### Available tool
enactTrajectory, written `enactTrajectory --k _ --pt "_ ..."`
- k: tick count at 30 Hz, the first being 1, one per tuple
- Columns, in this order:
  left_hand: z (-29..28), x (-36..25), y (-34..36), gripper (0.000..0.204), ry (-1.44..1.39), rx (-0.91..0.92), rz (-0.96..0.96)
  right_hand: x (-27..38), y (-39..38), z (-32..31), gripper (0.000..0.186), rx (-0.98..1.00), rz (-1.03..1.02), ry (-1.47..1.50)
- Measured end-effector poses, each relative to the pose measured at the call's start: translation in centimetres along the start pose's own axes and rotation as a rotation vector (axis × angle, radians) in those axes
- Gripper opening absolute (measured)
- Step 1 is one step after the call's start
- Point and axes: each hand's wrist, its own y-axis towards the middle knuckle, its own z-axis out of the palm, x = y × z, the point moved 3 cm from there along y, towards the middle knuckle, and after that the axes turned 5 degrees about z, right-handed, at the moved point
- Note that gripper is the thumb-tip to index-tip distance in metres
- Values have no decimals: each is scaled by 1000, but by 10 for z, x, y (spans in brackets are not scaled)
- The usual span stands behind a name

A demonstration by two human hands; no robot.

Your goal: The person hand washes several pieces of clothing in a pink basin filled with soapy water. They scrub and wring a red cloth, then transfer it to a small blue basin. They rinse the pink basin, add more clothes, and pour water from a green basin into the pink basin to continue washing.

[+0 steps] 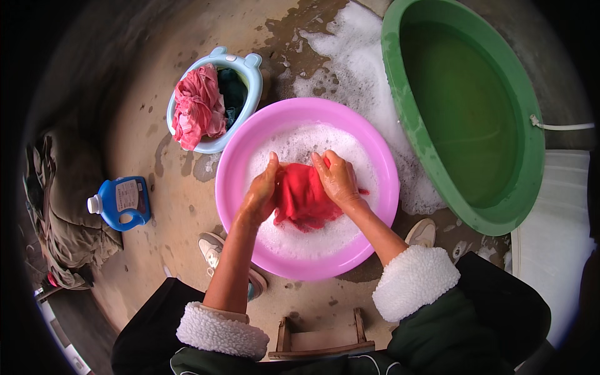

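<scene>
A wet red cloth [305, 195] lies bunched in white suds inside a round pink basin [382, 156]. My left hand [262, 192] grips its left side, thumb up and fingers curled behind the fabric. On the upper right of the cloth, my right hand [338, 178] is closed round a fold, thumb towards the middle. Some of the fingers of both hands are hidden by the cloth and foam. The lower part of the cloth hangs down into the suds.
A light blue tub [253, 78] behind the basin holds pink laundry [199, 106] and dark green laundry [232, 94]. A big green tub [400, 81] of water stands right, with a white hose [565, 127]. Spilled foam [356, 56], a blue detergent bottle [128, 203] and a wooden stool [322, 342] are around.
</scene>
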Motion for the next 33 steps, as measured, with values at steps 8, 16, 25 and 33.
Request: enactTrajectory --k 8,16,25,33 --pt "-13 11 -1 72 1042 -18 723 13 -19 -16 73 -43 -386 -630" --pt "-2 39 21 42 1445 -213 225 -39 0 23 64 841 -4 -983" --pt "-17 22 32 30 1225 -166 579 -28 -26 -14 50 202 -379 -662" --pt "-3 19 -6 43 -270 76 302 -14 22 -42 30 606 165 788"
